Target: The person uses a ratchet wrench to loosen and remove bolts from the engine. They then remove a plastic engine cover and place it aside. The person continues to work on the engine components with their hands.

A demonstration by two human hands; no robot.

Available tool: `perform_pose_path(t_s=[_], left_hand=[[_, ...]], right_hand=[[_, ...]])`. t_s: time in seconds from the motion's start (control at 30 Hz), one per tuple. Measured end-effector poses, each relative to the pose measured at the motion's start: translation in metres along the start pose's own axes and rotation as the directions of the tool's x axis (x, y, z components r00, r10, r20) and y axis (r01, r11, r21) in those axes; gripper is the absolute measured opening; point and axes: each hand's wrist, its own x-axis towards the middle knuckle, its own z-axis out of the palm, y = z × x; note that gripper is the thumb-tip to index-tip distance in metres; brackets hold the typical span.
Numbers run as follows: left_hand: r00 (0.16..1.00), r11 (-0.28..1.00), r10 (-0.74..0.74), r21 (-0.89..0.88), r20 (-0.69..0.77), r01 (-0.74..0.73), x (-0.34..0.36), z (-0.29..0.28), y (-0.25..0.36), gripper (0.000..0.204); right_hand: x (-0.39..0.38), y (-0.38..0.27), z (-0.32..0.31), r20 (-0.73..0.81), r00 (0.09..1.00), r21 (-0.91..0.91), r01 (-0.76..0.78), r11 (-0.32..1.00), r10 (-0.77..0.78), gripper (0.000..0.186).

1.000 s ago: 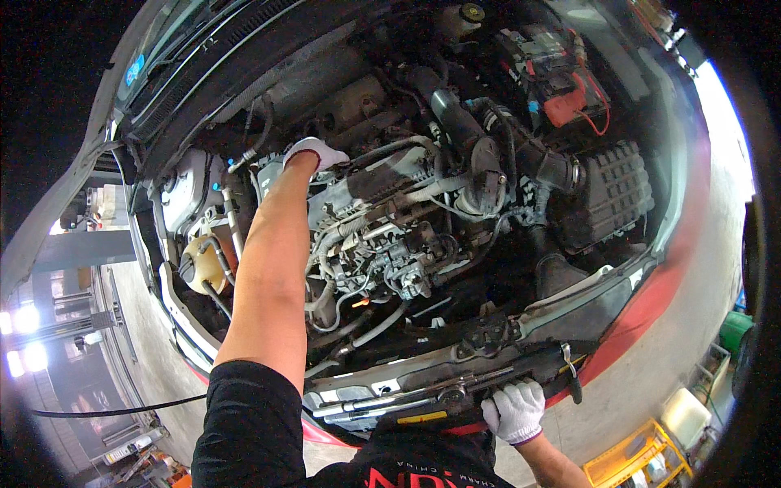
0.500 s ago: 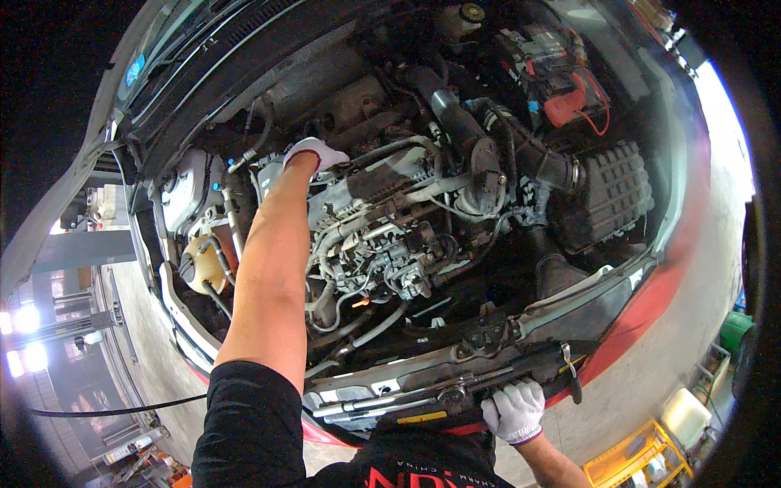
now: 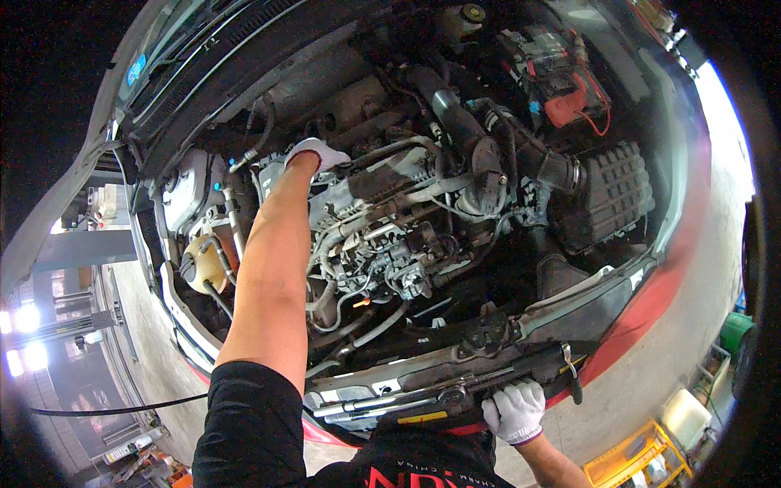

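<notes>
My left arm reaches far over an open engine bay. In a white glove, my left hand (image 3: pixel 320 153) is down at the back left of the engine (image 3: pixel 374 183). Its fingers are hidden behind the wrist and the parts there, so what it touches does not show. At the front of the car, my right hand (image 3: pixel 516 411), also gloved in white, has its fingers curled against the front crossmember (image 3: pixel 480 382). To the right of that hand a metal hand tool with a dark handle (image 3: pixel 571 370) rests on the crossmember.
The coolant reservoir (image 3: pixel 205 264) is left of my arm. On the right are the ribbed black air filter box (image 3: pixel 608 197), intake hose (image 3: pixel 480 167) and battery with a red terminal cover (image 3: pixel 565 107). A yellow cart (image 3: pixel 643 455) stands on the floor at lower right.
</notes>
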Motion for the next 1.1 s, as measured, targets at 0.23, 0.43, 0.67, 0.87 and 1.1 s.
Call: perform_pose_path(t_s=[0.23, 0.43, 0.67, 0.87, 1.1], left_hand=[[1.000, 1.000, -0.010, -0.006, 0.012, 0.010, 0.0005, -0.0002, -0.0001, 0.083], [0.999, 0.999, -0.036, -0.023, 0.028, 0.036, 0.0067, 0.0021, -0.0022, 0.082], [1.000, 0.999, -0.008, -0.034, 0.009, 0.009, 0.0024, 0.0014, -0.0008, 0.083], [1.000, 1.000, -0.011, -0.007, 0.030, 0.011, 0.0027, 0.0002, -0.0016, 0.083], [1.000, 0.999, -0.015, -0.049, 0.017, 0.015, 0.0010, 0.0004, -0.0010, 0.083]], right_hand=[[0.0000, -0.0008, -0.0012, 0.038, 0.999, -0.004, -0.015, 1.000, 0.015, 0.021], [0.0003, -0.0007, 0.0000, -0.004, 1.000, 0.008, -0.003, 1.000, 0.003, 0.020], [0.0008, -0.0005, -0.0006, 0.005, 1.000, 0.000, -0.006, 1.000, 0.006, 0.020], [-0.0017, -0.0006, 0.0007, 0.022, 1.000, 0.002, -0.018, 1.000, 0.018, 0.021], [-0.0022, -0.0006, 0.0006, 0.021, 1.000, -0.005, -0.017, 1.000, 0.017, 0.021]])
